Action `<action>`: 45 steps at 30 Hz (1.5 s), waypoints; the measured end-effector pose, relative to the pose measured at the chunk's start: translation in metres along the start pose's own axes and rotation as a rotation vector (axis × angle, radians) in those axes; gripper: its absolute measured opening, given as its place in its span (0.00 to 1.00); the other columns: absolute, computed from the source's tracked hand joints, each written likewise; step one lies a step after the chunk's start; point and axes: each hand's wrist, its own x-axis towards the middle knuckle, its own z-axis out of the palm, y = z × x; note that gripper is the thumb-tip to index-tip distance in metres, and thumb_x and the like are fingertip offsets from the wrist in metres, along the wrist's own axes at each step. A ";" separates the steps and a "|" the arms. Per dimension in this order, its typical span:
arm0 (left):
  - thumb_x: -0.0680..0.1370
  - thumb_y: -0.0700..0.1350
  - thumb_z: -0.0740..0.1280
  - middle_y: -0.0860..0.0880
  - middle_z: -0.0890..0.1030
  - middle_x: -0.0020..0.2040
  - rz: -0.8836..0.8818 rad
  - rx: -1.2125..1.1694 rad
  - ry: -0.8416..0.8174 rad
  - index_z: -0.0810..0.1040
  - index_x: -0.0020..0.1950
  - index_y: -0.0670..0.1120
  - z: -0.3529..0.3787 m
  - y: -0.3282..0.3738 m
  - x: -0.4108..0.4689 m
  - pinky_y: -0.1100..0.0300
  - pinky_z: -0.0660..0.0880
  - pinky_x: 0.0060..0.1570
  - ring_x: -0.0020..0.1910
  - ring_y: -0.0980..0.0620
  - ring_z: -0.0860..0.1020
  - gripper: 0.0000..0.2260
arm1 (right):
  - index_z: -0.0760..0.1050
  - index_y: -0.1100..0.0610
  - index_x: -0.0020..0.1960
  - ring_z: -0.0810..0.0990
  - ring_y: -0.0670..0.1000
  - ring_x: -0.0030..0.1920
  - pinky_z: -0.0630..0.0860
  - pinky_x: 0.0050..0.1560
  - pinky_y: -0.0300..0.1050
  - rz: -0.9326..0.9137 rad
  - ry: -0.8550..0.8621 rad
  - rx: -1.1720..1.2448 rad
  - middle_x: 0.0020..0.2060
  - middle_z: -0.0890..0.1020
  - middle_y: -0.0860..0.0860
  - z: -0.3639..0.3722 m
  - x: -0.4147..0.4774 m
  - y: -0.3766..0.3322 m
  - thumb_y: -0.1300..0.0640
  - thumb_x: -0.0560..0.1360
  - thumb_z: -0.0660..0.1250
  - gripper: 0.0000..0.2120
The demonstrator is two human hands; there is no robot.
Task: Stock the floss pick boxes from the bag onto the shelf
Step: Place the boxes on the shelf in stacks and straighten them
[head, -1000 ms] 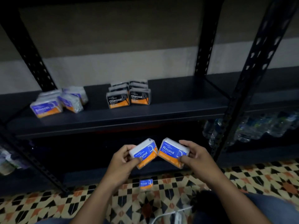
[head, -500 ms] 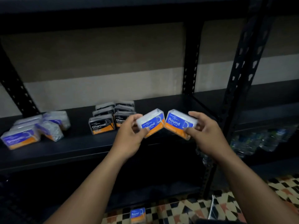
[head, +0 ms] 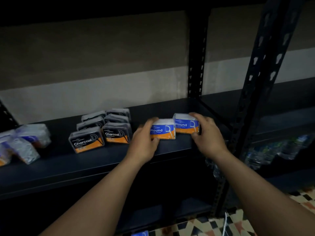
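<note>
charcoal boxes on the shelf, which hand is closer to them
Left. The left hand holds one Round box just right of the Charcoal boxes; the right hand holds the other Round box, farther to the right.

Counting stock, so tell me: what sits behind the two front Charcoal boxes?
Four more dark boxes, two rows deep. The front Charcoal boxes and each row ahead cover their labels.

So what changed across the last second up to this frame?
The left hand carried the left Round box, and the right hand the right Round box, from lower down up and forward to the shelf, just right of the Charcoal boxes. Both grips hold; nothing was let go. The Charcoal boxes and the boxes at far left stayed put.
</note>
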 end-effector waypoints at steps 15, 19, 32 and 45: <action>0.78 0.38 0.59 0.41 0.74 0.66 -0.121 0.163 -0.020 0.60 0.77 0.57 0.032 -0.013 0.076 0.49 0.70 0.64 0.66 0.38 0.71 0.29 | 0.56 0.36 0.74 0.73 0.60 0.65 0.72 0.63 0.52 0.035 -0.131 -0.229 0.66 0.72 0.56 0.018 0.077 0.006 0.51 0.78 0.59 0.28; 0.79 0.39 0.58 0.41 0.73 0.67 -0.150 0.182 -0.014 0.56 0.78 0.59 0.037 -0.017 0.083 0.49 0.69 0.64 0.68 0.38 0.69 0.30 | 0.46 0.33 0.76 0.71 0.59 0.67 0.73 0.62 0.57 0.077 -0.163 -0.327 0.69 0.70 0.54 0.018 0.080 0.001 0.52 0.77 0.59 0.35; 0.79 0.41 0.62 0.40 0.69 0.71 -0.267 0.102 -0.014 0.38 0.80 0.54 0.026 0.002 0.064 0.45 0.70 0.64 0.68 0.39 0.69 0.39 | 0.50 0.45 0.78 0.74 0.62 0.65 0.73 0.60 0.52 0.184 0.093 -0.152 0.69 0.70 0.57 0.014 0.061 -0.007 0.49 0.73 0.69 0.41; 0.79 0.59 0.58 0.43 0.79 0.59 -0.012 0.442 -0.049 0.80 0.60 0.46 0.004 0.017 -0.025 0.50 0.72 0.59 0.61 0.41 0.74 0.22 | 0.75 0.51 0.67 0.64 0.52 0.73 0.52 0.74 0.55 -0.062 0.185 -0.388 0.69 0.74 0.48 0.027 -0.068 -0.006 0.45 0.80 0.56 0.20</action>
